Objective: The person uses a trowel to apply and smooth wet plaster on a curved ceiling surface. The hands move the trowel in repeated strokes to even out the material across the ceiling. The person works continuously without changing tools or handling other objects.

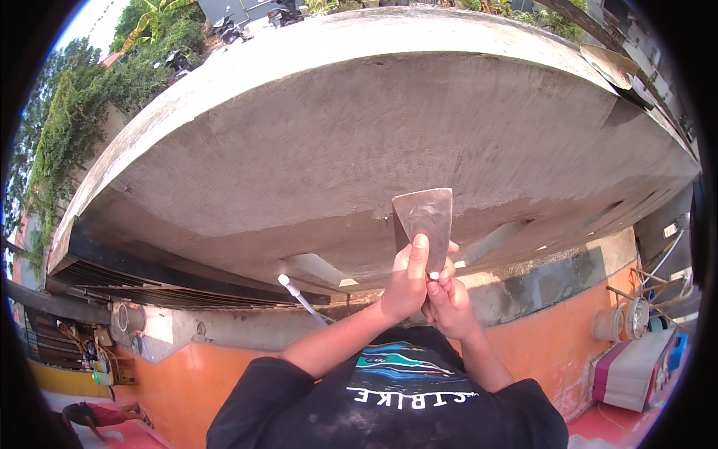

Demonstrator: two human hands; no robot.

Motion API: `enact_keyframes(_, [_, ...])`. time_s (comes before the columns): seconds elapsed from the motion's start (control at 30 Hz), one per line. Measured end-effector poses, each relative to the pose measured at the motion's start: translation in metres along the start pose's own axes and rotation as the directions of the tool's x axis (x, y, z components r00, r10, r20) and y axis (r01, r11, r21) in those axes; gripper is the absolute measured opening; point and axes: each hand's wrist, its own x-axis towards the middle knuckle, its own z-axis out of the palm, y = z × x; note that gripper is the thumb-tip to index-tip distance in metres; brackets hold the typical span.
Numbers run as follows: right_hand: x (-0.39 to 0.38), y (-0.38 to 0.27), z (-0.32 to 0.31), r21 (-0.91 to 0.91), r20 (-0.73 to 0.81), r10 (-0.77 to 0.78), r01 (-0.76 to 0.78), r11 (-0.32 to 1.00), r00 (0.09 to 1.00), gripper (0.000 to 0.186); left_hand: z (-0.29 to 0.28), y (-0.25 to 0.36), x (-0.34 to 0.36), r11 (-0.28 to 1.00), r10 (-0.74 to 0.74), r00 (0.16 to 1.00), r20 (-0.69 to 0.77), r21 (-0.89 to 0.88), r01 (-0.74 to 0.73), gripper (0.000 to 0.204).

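Observation:
A wide-bladed metal putty knife [424, 212] stands blade up in front of my chest, before a grey plastered wall [321, 142]. My left hand [405, 288] is closed round its lower part, the thumb pressed flat against the blade. Close beside it, my right hand [452, 308] is closed too, its fingers bunched at the lower end of the same tool. The handle is mostly hidden by my fingers. Whether the blade's edge touches the wall cannot be told.
A white pipe [301, 298] sticks up left of my forearm. Dark metal slats [142, 273] run along the wall's lower left. Buckets [635, 319] and a pale bench-like block [636, 370] stand at right. Another person [101, 414] bends at the lower left.

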Motion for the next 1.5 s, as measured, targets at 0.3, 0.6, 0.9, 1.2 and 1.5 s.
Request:
enact_keyframes(0.3, [-0.016, 0.049, 0.004, -0.121, -0.078, 0.071, -0.081, 0.989, 0.994, 0.024, -0.025, -0.04, -0.012, 0.988, -0.139, 0.988, -0.061, 0.052, 0.143, 0.061])
enact_keyframes(0.6, [0.021, -0.02, 0.002, -0.593, 0.045, -0.265, 0.239, 0.769, 0.963, 0.021, -0.013, 0.004, 0.019, 0.883, 0.385, 0.922, 0.045, -0.307, -0.354, 0.064])
enact_keyframes(0.9, [-0.022, 0.034, 0.001, -0.004, -0.077, 0.079, -0.08, 0.997, 0.994, 0.023, -0.012, -0.027, -0.014, 0.994, -0.111, 0.992, -0.057, -0.009, 0.111, 0.062])
enact_keyframes(1.2, [-0.007, 0.054, -0.003, -0.156, -0.14, 0.002, -0.024, 0.988, 0.99, 0.02, -0.024, -0.044, -0.006, 0.995, -0.101, 0.992, -0.072, -0.024, 0.099, 0.062])
enact_keyframes(1.5, [-0.007, -0.011, -0.025, -0.313, -0.145, -0.223, 0.169, 0.935, 0.964, 0.027, 0.023, -0.018, 0.018, 0.97, 0.159, 0.982, 0.1, -0.199, -0.137, 0.068])
